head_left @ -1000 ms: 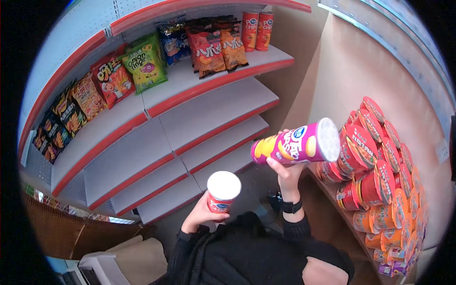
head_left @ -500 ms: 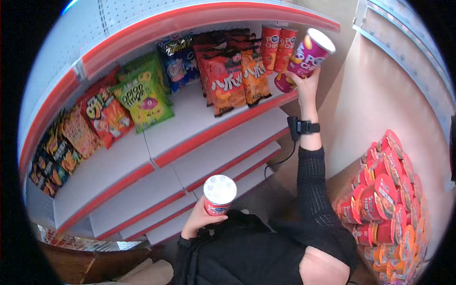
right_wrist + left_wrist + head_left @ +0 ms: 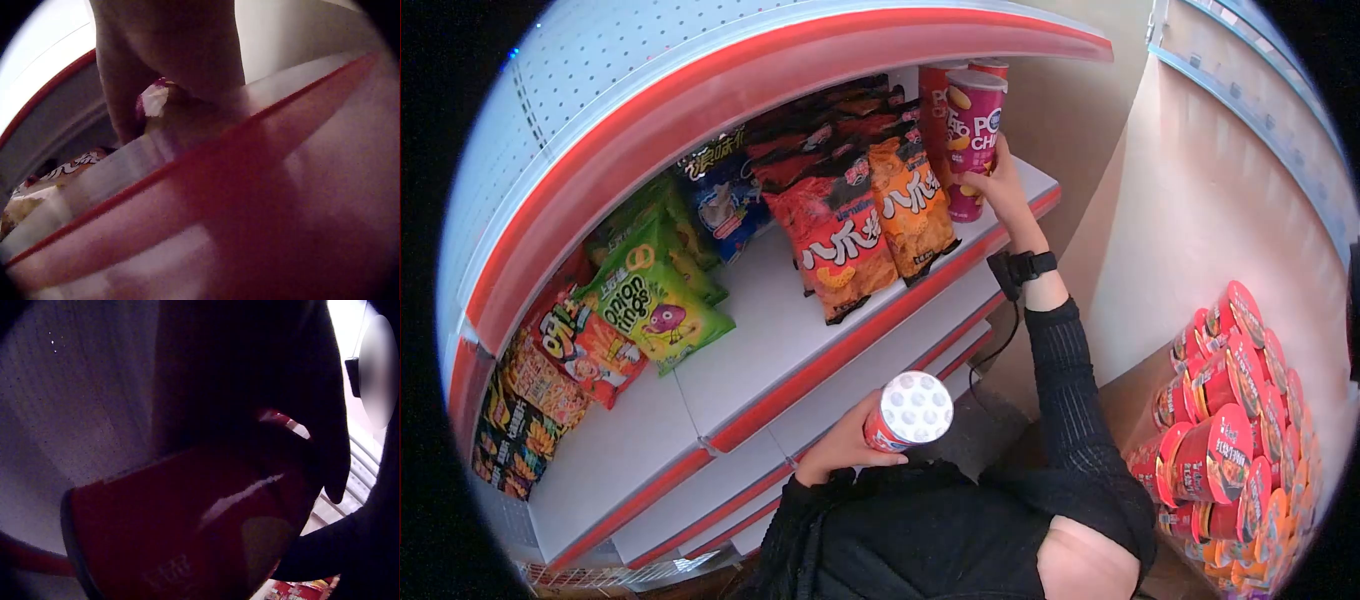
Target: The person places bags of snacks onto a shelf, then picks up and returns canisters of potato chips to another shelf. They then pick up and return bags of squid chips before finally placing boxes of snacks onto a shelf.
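Note:
In the head view a purple chip can (image 3: 972, 140) stands upright on the top shelf in front of the red cans (image 3: 933, 110). My right hand (image 3: 1000, 190) grips it from the right side, low on the can. A red can with a white, dimpled end (image 3: 916, 408) is held by my left hand (image 3: 845, 440) near the body, below the shelf edge. The left wrist view shows the dark red side of that can (image 3: 187, 525), with the fingers in shadow. The right wrist view shows part of the purple can (image 3: 156, 100) beside my right hand (image 3: 175, 50).
Orange chip bags (image 3: 910, 210), red bags (image 3: 835, 240) and a green bag (image 3: 655, 300) stand left of the cans. A red-edged shelf (image 3: 790, 400) curves below, with another overhead. Stacked noodle cups (image 3: 1215, 455) are at the right, beside a pale wall (image 3: 1200, 200).
My right hand has moved the purple can up and away from the body, then leftward onto the shelf, turning it upright. My left hand still holds the red can, slightly further right.

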The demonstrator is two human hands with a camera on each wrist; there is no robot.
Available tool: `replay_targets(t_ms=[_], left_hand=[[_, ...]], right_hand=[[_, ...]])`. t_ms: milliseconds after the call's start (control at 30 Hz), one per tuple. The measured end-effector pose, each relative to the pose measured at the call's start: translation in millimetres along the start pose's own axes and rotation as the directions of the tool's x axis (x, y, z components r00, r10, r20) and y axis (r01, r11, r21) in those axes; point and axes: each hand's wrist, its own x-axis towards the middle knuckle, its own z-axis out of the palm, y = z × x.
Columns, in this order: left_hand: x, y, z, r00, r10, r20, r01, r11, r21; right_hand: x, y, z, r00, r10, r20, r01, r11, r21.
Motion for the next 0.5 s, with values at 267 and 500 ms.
replay_targets(t_ms=[267,500], left_hand=[[22.9,6.7,-8.8,0.995,-0.029,0.1,0.022,0.997,0.078],[29.9,-5.5,-9.4,0.996,0.022,0.084,-0.03,0.995,0.092]], right_hand=[[4.9,8.2,-5.6,0.992,0.116,0.047,-0.115,0.993,-0.034],[4.4,29.8,-4.5,0.997,0.025,0.074,-0.015,0.991,-0.132]])
